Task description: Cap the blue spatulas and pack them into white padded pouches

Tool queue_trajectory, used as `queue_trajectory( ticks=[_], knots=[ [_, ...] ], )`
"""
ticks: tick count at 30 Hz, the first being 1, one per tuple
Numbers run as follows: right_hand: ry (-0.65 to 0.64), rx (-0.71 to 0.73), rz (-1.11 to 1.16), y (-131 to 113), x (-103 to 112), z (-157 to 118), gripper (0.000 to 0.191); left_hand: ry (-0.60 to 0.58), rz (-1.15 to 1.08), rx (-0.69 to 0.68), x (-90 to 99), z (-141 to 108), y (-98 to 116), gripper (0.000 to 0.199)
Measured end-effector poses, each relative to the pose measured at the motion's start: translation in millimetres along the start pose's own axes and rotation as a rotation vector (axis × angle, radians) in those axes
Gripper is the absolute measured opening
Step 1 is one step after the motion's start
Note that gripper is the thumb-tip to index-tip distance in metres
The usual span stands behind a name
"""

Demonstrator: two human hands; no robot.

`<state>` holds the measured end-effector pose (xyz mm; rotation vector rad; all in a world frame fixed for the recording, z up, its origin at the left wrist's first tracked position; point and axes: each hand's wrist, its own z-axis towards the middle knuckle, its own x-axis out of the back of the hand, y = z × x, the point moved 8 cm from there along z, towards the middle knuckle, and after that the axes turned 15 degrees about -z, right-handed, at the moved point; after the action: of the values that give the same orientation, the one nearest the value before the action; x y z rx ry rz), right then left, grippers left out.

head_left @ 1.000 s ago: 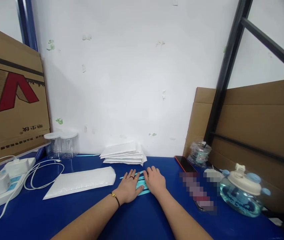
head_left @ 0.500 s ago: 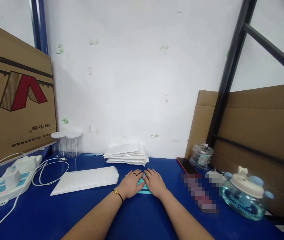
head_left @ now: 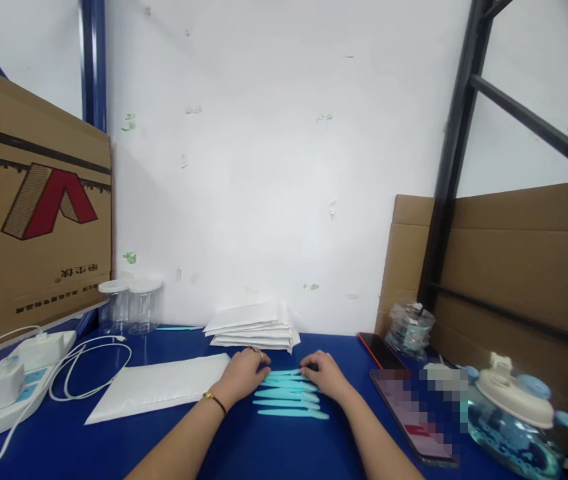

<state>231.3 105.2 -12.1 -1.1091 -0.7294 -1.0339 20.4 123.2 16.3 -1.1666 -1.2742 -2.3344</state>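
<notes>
Several slim turquoise sticks (head_left: 287, 394) lie side by side on the blue table (head_left: 284, 447), roughly parallel, between my two hands. My left hand (head_left: 247, 375) rests at their left ends, its fingers curled around the ends of the far ones; what its fingertips hold, if anything, is hidden. My right hand (head_left: 325, 375) is at the right ends, fingers bent, with its fingertips at the far end of the row. A white padded envelope (head_left: 159, 387) lies just left of my left hand. Behind the hands sits a stack of white envelopes (head_left: 254, 323).
On the left are a power strip (head_left: 14, 393) with white cables, clear jars (head_left: 144, 310) and a large cardboard box (head_left: 39, 200). To the right lie two phones (head_left: 381, 350), a plastic-wrapped cup (head_left: 409, 330) and a water jug (head_left: 514, 413). Another turquoise stick (head_left: 179, 328) lies by the wall.
My hands have moved apart to either side, and their spread fingers are now bent. The turquoise sticks, mostly covered before, now show between them. The view has shifted slightly.
</notes>
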Motion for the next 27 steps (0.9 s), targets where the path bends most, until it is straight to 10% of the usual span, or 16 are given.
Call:
queue_trajectory(
  ticks=[8,20,27],
  knots=[
    [-0.115,0.025,0.126,-16.1,-15.2,5.0,0.006,-0.126,-0.006,0.105,-37.0,22.9,-11.2,0.011],
    [-0.075,-0.195,0.181,58.7,6.0,3.3,0.003,-0.068,0.051,0.116,-9.8,19.3,-23.8,0.008],
    [-0.099,-0.061,0.064,26.6,17.3,-1.6,0.012,-0.044,0.03,0.021,-11.3,14.8,-5.1,0.016]
  ],
)
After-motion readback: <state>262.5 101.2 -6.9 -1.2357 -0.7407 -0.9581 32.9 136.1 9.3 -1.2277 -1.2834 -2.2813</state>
